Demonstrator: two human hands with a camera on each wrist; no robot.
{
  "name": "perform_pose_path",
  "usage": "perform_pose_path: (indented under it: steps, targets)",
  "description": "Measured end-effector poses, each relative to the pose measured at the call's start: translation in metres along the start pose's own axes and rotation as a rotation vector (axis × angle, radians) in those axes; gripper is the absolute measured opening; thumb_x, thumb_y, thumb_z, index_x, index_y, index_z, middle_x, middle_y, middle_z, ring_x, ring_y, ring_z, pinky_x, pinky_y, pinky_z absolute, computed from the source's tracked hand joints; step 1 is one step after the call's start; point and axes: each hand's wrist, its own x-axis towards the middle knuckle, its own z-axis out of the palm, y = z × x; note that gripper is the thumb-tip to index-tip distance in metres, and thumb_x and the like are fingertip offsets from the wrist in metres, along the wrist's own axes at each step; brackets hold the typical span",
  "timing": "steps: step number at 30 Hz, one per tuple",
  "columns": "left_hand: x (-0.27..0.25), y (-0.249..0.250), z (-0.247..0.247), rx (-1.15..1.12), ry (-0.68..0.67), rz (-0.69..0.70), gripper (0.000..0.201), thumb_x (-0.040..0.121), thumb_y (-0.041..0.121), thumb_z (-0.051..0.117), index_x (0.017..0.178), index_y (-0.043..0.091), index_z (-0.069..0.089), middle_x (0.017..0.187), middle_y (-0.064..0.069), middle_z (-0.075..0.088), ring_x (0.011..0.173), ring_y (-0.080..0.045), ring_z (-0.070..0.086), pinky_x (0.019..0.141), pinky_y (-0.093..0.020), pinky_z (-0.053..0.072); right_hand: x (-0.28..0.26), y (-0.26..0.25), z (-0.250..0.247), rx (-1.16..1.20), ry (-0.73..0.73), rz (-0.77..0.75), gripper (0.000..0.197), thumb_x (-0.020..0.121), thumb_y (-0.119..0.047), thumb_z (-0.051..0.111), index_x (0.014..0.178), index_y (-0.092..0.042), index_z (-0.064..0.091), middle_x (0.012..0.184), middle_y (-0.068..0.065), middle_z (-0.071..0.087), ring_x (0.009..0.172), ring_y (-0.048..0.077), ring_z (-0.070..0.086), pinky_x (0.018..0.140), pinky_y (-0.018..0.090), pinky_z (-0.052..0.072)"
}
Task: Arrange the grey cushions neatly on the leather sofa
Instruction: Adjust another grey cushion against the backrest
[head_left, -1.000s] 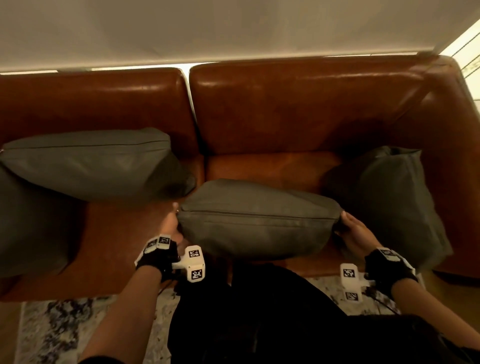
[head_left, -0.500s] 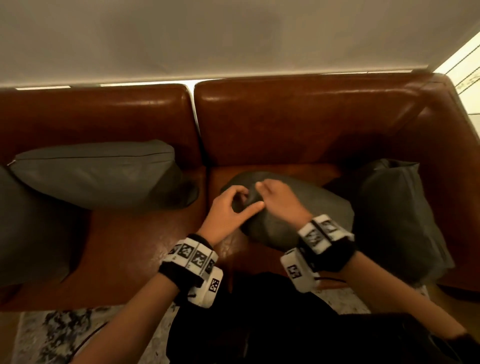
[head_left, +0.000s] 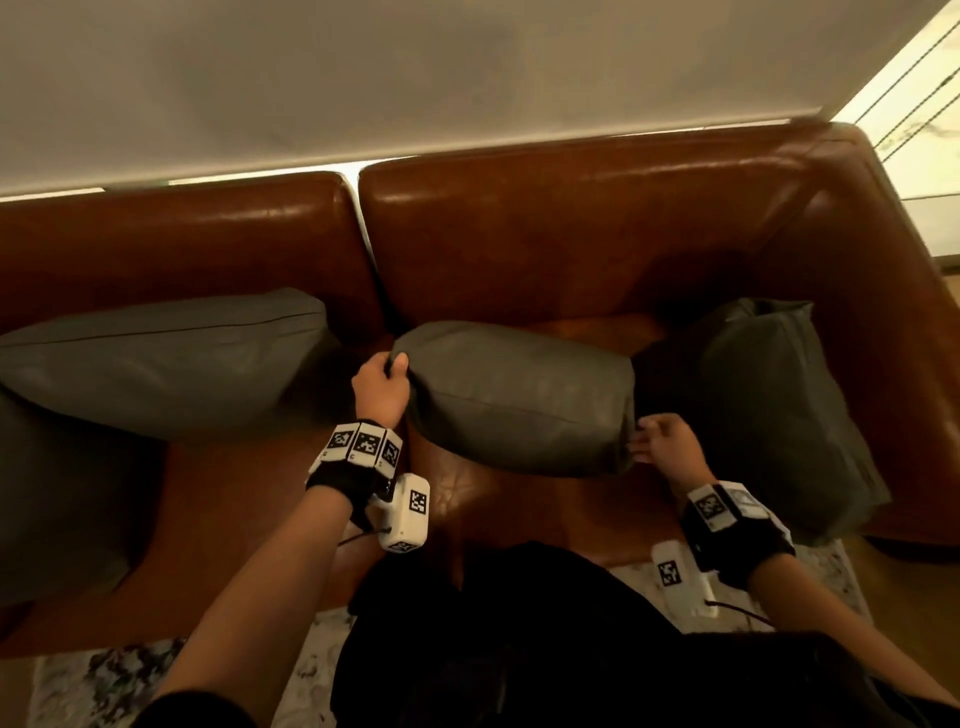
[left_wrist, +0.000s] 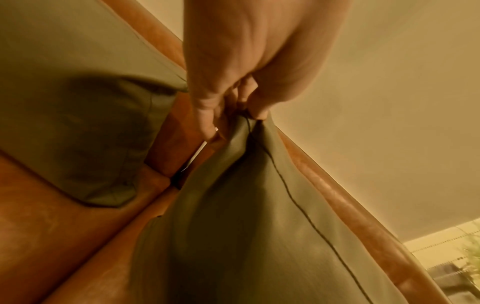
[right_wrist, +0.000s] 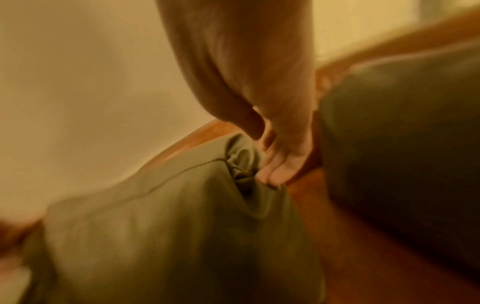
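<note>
Middle cushion (head_left: 519, 400) leans on sofa (head_left: 571, 244); left hand (head_left: 379, 387) pinches its corner, right hand (head_left: 667, 441) fingers straight against its end.

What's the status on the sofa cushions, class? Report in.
Left hand pinches middle grey cushion's left corner. Right hand, fingers straight, touches its right end. Cushion against leather sofa backrest. Right cushion close beside.

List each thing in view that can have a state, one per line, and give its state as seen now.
middle cushion: on the seat against the sofa back, held at both ends.
left cushion: leaning on the backrest, untouched.
right cushion: propped in the sofa corner, untouched.
left hand: pinches the middle cushion's left corner.
right hand: fingers straight against its right end.
</note>
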Motion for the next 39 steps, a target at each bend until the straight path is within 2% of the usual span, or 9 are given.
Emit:
perform_pose_path:
  steps: [3, 9, 12, 18, 23, 28, 31, 34, 39]
  targets:
    - [0.002, 0.006, 0.002, -0.021, 0.013, -0.023, 0.038, 0.095, 0.024, 0.047, 0.123, -0.001, 0.054, 0.126, -0.024, 0.057, 0.122, -0.037, 0.049, 0.101, -0.037, 0.037, 0.000, 0.005, 0.001, 0.134, -0.127, 0.002, 0.018, 0.094, -0.006, 0.050, 0.107, 0.003, 0.059, 0.073, 0.004, 0.057, 0.066, 0.012, 0.054, 0.051, 0.008, 0.048]
    - [0.003, 0.004, -0.001, -0.008, -0.004, -0.027, 0.040, 0.094, 0.028, 0.050, 0.123, 0.001, 0.054, 0.126, -0.022, 0.057, 0.120, -0.036, 0.050, 0.100, -0.037, 0.038, 0.019, -0.007, 0.015, -0.026, -0.142, 0.014, 0.032, 0.090, -0.017, 0.058, 0.059, -0.010, 0.055, 0.053, 0.005, 0.049, 0.040, 0.009, 0.049, 0.041, 0.014, 0.038]
    - [0.002, 0.002, -0.006, -0.024, 0.021, -0.060, 0.043, 0.095, 0.032, 0.047, 0.123, 0.000, 0.055, 0.125, -0.022, 0.058, 0.120, -0.035, 0.051, 0.100, -0.037, 0.039, 0.016, -0.008, 0.018, 0.108, -0.178, -0.003, 0.026, 0.090, -0.006, 0.055, 0.065, -0.008, 0.059, 0.051, 0.002, 0.049, 0.032, 0.000, 0.046, 0.032, 0.009, 0.030]
    - [0.003, -0.004, -0.010, 0.030, -0.038, -0.017, 0.042, 0.094, 0.032, 0.049, 0.120, -0.001, 0.057, 0.121, -0.023, 0.060, 0.115, -0.034, 0.053, 0.095, -0.035, 0.040, 0.016, 0.002, 0.006, 0.045, -0.232, -0.004, 0.014, 0.091, -0.009, 0.055, 0.080, -0.006, 0.062, 0.064, 0.005, 0.052, 0.056, 0.011, 0.050, 0.047, 0.013, 0.041]
    - [-0.008, -0.006, -0.010, 0.010, 0.005, -0.072, 0.041, 0.097, 0.027, 0.043, 0.124, -0.003, 0.051, 0.127, -0.024, 0.054, 0.121, -0.037, 0.048, 0.100, -0.037, 0.037, 0.013, -0.010, 0.010, -0.053, -0.327, -0.005, 0.025, 0.087, 0.000, 0.058, 0.065, -0.012, 0.056, 0.058, 0.004, 0.047, 0.040, 0.006, 0.045, 0.036, 0.012, 0.033]
    - [-0.002, -0.015, -0.018, 0.005, -0.008, -0.080, 0.043, 0.098, 0.030, 0.041, 0.124, -0.003, 0.053, 0.127, -0.023, 0.055, 0.121, -0.036, 0.048, 0.100, -0.038, 0.037, 0.017, -0.008, -0.022, 0.242, -0.112, 0.000, 0.025, 0.088, 0.008, 0.050, 0.111, 0.000, 0.057, 0.071, 0.008, 0.056, 0.042, 0.002, 0.052, 0.040, 0.011, 0.038]
    - [-0.005, -0.022, -0.017, -0.028, 0.002, -0.087, 0.044, 0.098, 0.031, 0.039, 0.119, -0.004, 0.056, 0.122, -0.024, 0.057, 0.116, -0.037, 0.051, 0.097, -0.039, 0.038, 0.019, -0.010, -0.060, 0.398, 0.026, -0.103, 0.019, 0.091, 0.003, 0.049, 0.108, -0.005, 0.055, 0.084, 0.006, 0.057, 0.067, 0.007, 0.054, 0.049, 0.007, 0.043]
    - [-0.009, -0.025, -0.013, -0.053, 0.021, -0.104, 0.044, 0.097, 0.032, 0.040, 0.121, -0.003, 0.054, 0.124, -0.023, 0.056, 0.117, -0.036, 0.050, 0.098, -0.039, 0.038, 0.024, -0.012, -0.058, 0.253, 0.104, -0.168, 0.019, 0.093, -0.012, 0.053, 0.112, -0.006, 0.055, 0.098, 0.011, 0.059, 0.081, 0.016, 0.055, 0.066, 0.020, 0.045]
    - [-0.004, -0.034, -0.016, -0.005, 0.032, -0.122, 0.043, 0.096, 0.029, 0.044, 0.125, -0.002, 0.053, 0.130, -0.024, 0.054, 0.123, -0.038, 0.047, 0.103, -0.040, 0.036, 0.038, -0.023, -0.029, 0.320, -0.071, 0.047, 0.025, 0.091, -0.040, 0.054, 0.098, -0.017, 0.061, 0.082, 0.003, 0.054, 0.070, 0.011, 0.048, 0.060, 0.025, 0.037]
